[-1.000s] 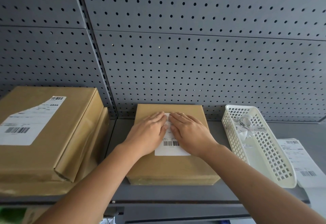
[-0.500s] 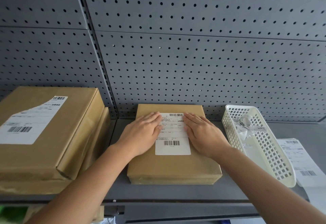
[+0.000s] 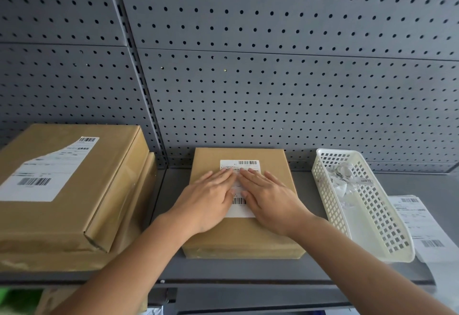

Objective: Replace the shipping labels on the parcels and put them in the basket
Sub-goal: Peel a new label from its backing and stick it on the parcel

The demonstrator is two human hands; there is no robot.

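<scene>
Drawn together again since half a second ago, from the side edges of the label [image 3: 239, 164] to its middle: left hand [image 3: 206, 200] and right hand [image 3: 270, 200].

Head view. Both hands flat, fingers straight and close-set, pressing the label down, nothing gripped; fingertips almost touching. Label on the top face of the parcel [image 3: 243, 237]; parcel flat on the shelf [image 3: 223, 270], between a stack of boxes [image 3: 62, 215] on the left and the basket [image 3: 387, 247] on the right.

Step in hand, by judgement: smoothing the new label, probably near its end, with no lifted corner on the uncovered part. Next move: a grip on both sides of the parcel, a lift, a carry rightward to the basket.

In the way: crumpled paper [image 3: 342, 173] at the basket's far end, and a basket seemingly narrower than the parcel, so a tilted fit likely.

Around: a partly torn label [image 3: 49, 173] on the top box; label sheets [image 3: 422, 220] just beyond the basket; pegboard [image 3: 273, 91] behind.
</scene>
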